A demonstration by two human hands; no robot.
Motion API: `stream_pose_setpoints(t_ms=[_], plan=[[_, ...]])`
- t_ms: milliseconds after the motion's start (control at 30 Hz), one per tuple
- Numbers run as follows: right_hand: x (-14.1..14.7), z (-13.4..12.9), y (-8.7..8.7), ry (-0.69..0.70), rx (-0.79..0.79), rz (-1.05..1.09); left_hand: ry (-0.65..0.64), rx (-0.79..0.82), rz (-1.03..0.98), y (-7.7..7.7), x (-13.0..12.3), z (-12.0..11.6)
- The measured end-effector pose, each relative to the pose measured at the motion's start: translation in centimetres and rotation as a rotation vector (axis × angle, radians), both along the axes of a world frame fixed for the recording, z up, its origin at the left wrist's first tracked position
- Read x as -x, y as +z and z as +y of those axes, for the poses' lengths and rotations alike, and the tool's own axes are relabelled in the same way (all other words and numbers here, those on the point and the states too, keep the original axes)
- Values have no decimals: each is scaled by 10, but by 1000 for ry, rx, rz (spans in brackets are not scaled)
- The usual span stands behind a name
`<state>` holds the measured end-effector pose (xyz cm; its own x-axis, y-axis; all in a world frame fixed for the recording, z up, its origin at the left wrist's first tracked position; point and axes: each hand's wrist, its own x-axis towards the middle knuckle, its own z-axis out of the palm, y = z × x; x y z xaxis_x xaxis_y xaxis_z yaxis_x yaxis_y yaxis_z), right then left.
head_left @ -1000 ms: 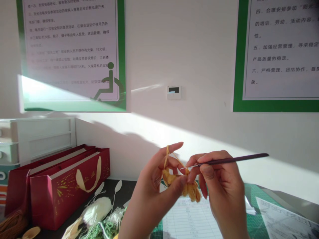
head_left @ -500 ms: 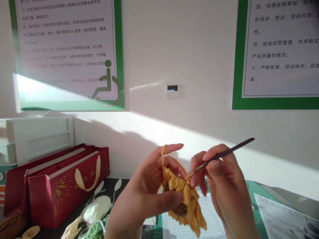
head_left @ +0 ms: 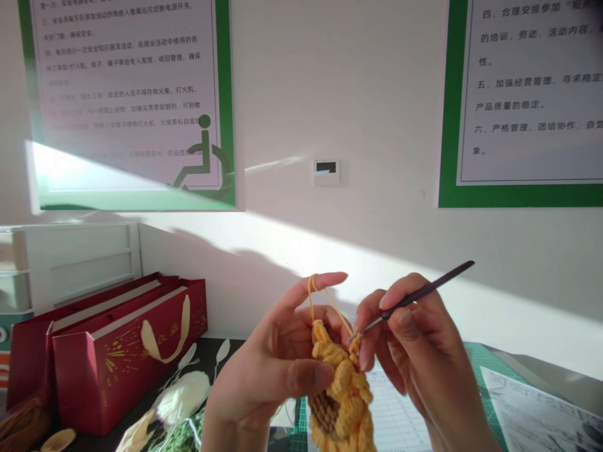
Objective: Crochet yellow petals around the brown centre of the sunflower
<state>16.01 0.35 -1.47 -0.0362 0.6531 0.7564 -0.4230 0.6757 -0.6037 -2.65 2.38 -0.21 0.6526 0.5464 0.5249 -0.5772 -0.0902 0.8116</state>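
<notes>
Left to right: green-bordered notices (head_left: 127,94) on a white wall; red paper gift bags (head_left: 127,358) and cream yarn (head_left: 183,397) on a dark tabletop (head_left: 230,351). Your left hand (head_left: 268,370) pinches the ribbed yellow crochet piece (head_left: 342,392) at centre, yellow yarn (head_left: 320,301) looped over the forefinger; your right hand (head_left: 419,351) narrowly grips a slim crochet hook (head_left: 419,298), its tip at the piece's top edge.

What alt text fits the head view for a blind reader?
The left hand holds a yellow crocheted piece, yarn looped over its index finger, while the right hand holds a crochet hook at the piece's top edge.
</notes>
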Motion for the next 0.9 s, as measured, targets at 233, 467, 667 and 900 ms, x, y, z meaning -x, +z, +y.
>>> stream_pose_setpoints(t_ms=[233, 467, 667, 900], plan=[[-2, -3, 0, 24, 60, 6, 12, 43, 12, 5, -2, -3], [-2, -8, 3, 23, 11, -18, 15, 71, 28, 5, -2, -5], [-2, -8, 0, -28, -89, -26, 24, 48, 33, 5, -2, -2], [-4, -7, -5, -115, -215, -69, 38, -28, 34, -1, 0, 4]])
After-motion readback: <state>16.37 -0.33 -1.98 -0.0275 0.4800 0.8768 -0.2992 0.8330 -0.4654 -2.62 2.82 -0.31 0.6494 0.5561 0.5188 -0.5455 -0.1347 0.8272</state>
